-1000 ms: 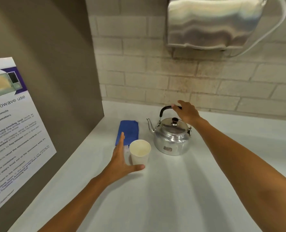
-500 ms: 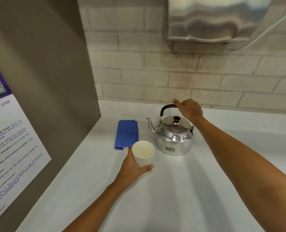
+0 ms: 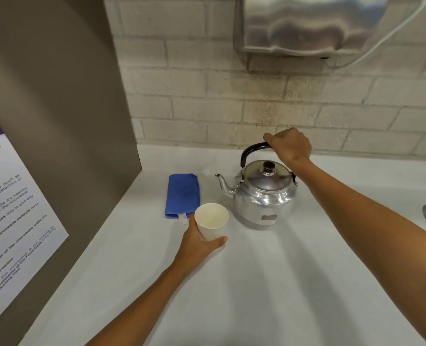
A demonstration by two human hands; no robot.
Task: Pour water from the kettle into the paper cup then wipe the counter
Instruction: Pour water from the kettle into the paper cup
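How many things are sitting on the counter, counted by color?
Silver: 1, the kettle
Blue: 1, the cloth
White: 1, the paper cup
Total: 3

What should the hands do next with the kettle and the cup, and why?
Probably lift the kettle and tip its spout toward the paper cup. The right hand is closed on the black handle, the left hand grips the cup, which looks empty, and the kettle sits on the counter.
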